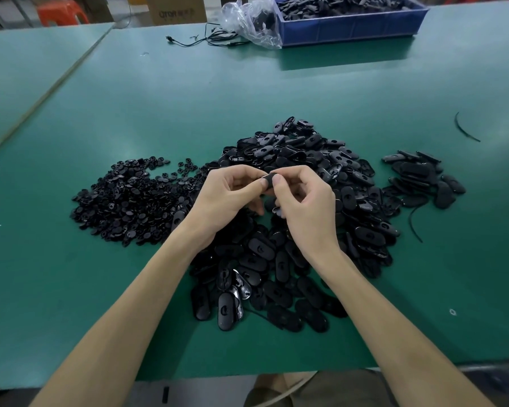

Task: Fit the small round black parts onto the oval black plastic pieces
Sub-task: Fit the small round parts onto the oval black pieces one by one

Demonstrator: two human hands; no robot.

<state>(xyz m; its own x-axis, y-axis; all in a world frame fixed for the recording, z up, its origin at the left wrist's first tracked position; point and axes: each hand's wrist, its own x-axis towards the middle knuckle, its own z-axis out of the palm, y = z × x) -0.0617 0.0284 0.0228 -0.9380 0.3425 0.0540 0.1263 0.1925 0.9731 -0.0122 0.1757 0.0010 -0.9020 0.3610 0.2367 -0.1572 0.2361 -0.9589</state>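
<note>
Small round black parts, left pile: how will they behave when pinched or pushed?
Probably light and rigid: the small round parts look like thin moulded plastic, heaped loosely. Likely to slide or scatter rather than roll far: strays lie flat on the smooth green table. Their glossy surface and small size suggest a fiddly, slippery pinch.

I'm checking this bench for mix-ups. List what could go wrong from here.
1. The piece is pinched only by the fingertips of the left hand and right hand, directly above the oval pile. If it slips, it could get lost among lookalikes.
2. The round pile seems to run into the oval pile near the left hand, so the parts may mix.
</note>
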